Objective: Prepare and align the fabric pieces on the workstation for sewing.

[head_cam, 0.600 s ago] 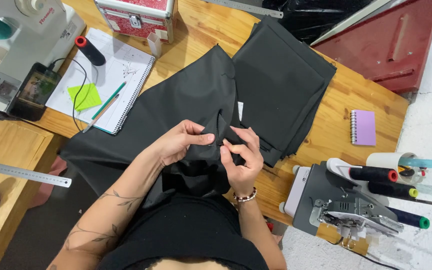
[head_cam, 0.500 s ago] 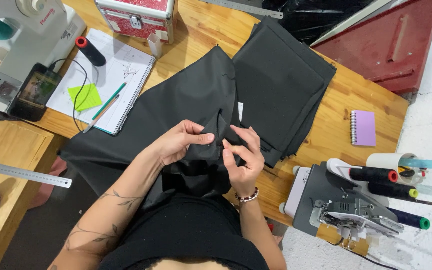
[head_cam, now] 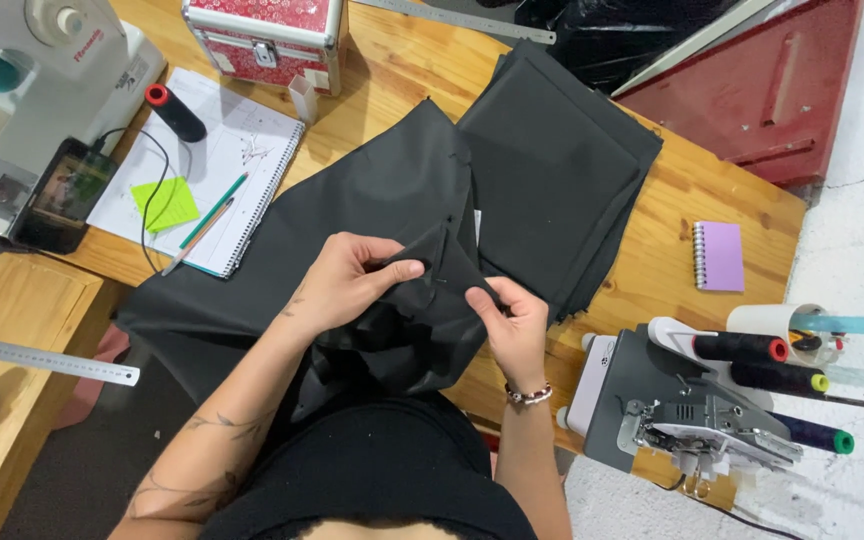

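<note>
Between the left hand (head_cam: pixel 337 285) and right hand (head_cam: pixel 512 320), both are pinching the black fabric (head_cam: pixel 392 200) taut (best kept flat, edges aligned).

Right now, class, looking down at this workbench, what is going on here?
A person is working black fabric spread over a wooden table. The left hand and the right hand each pinch a raised fold of the cloth between them. A second folded black piece lies beyond. An open notebook with pencils, a phone and a white sewing machine sit to the left; a grey machine with thread spools stands to the right.
</note>
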